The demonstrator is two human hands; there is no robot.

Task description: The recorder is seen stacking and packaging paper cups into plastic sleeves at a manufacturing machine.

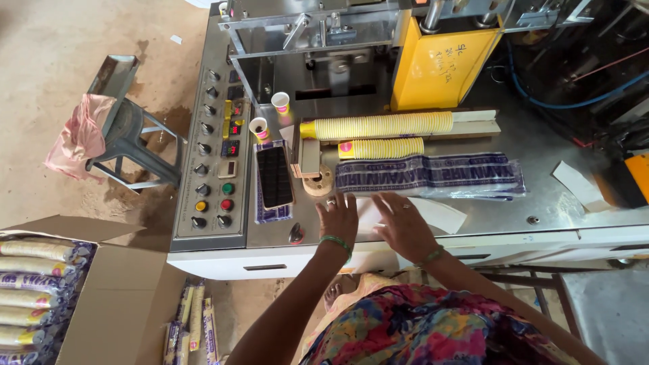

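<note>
I have both hands down flat on the metal worktop (541, 155) of the cup machine. My left hand (338, 217) lies open, fingers spread, palm on a clear plastic sleeve (433, 215) that rests on the steel; my right hand (403, 226) is likewise open and pressing on the same sleeve just beside it, grasping nothing. The sleeve runs off toward 3 o'clock from my hands. At 12 o'clock from them lies a printed blue-and-clear bag (433, 174), and beyond it, further toward 12, two stacks of yellow paper cups on their sides: the short stack (382, 148) nearer, the long stack (378, 126) behind. A dark phone (274, 177) sits at 10 o'clock from my left hand, with the control panel (215, 155) of buttons and knobs past it at 9. As I judge it, the step in hand is flattening or separating the sleeve; the next move calls for pinching its open end to part the layers, and whether it has parted I cannot tell
</note>
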